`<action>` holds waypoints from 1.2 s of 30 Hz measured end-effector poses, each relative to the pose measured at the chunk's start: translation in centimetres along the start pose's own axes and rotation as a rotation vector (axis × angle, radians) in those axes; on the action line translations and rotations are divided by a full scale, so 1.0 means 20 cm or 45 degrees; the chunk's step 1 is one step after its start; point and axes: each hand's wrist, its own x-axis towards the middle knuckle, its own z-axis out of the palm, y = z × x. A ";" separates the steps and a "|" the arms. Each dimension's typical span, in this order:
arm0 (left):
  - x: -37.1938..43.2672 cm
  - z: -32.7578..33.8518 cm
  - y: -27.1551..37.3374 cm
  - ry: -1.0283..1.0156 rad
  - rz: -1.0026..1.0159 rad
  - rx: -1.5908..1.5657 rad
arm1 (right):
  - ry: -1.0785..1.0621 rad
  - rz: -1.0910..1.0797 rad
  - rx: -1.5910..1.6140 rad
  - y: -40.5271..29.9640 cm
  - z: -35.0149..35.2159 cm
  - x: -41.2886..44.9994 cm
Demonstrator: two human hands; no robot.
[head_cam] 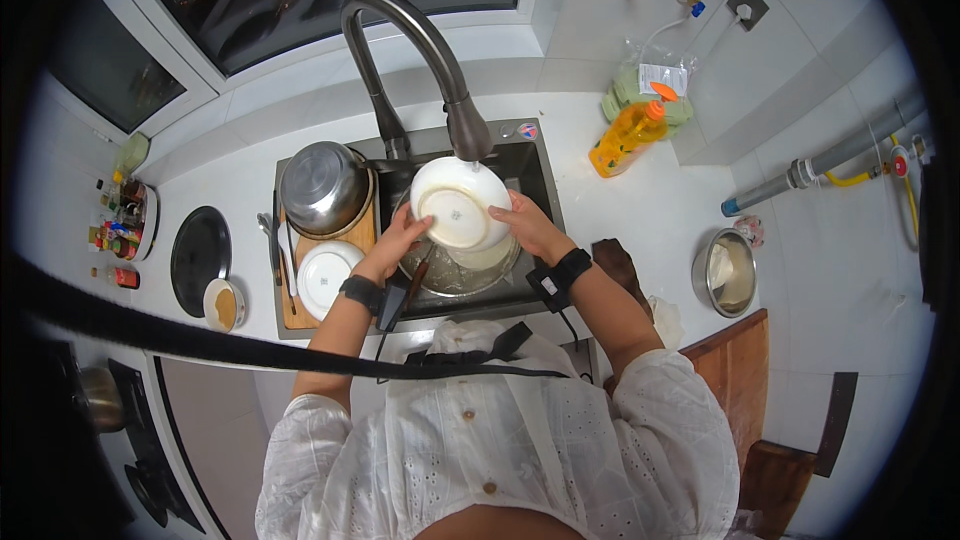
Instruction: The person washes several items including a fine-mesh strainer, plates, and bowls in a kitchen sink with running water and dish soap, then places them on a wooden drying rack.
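A white plate, its underside towards me, is held over the sink just below the head of a pull-down faucet. My left hand grips its left edge, and my right hand holds its right edge. Below it in the sink lies a metal pan with cloudy liquid; a brown handle sticks out beside my left wrist. Part of another pale dish shows under the plate, mostly hidden. Whether water runs from the faucet is not clear.
Left of the basin, a wooden board bears an upturned steel bowl, a white plate and utensils. Further left are a black tray and a small bowl. An orange soap bottle and a steel bowl stand at right.
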 end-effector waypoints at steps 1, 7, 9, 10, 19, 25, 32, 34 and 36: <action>0.00 0.00 -0.02 0.003 0.042 0.059 | -0.001 -0.003 0.004 0.00 0.00 0.00; -0.01 -0.03 0.02 -0.145 0.132 -0.356 | -0.075 0.068 0.462 -0.01 -0.02 -0.01; -0.03 0.00 0.05 -0.171 0.193 -0.363 | -0.090 0.101 0.334 0.00 -0.04 0.00; -0.03 0.01 0.05 -0.155 0.290 -0.304 | -0.096 0.103 0.336 -0.01 -0.03 0.01; -0.08 0.06 0.16 -0.307 0.041 -0.582 | -0.002 0.187 0.152 0.02 -0.13 0.08; -0.06 0.11 0.14 -0.173 0.251 -0.392 | 0.045 0.523 -0.504 -0.05 -0.09 0.12; -0.05 0.09 0.08 -0.046 0.305 -0.347 | 0.063 -0.011 -2.170 0.01 -0.27 0.11; -0.06 0.07 0.08 0.045 0.292 -0.400 | 0.423 -0.048 -1.575 -0.09 -0.28 0.09; -0.07 0.06 0.09 0.065 0.307 -0.432 | 0.590 -0.189 -1.609 -0.22 -0.31 0.09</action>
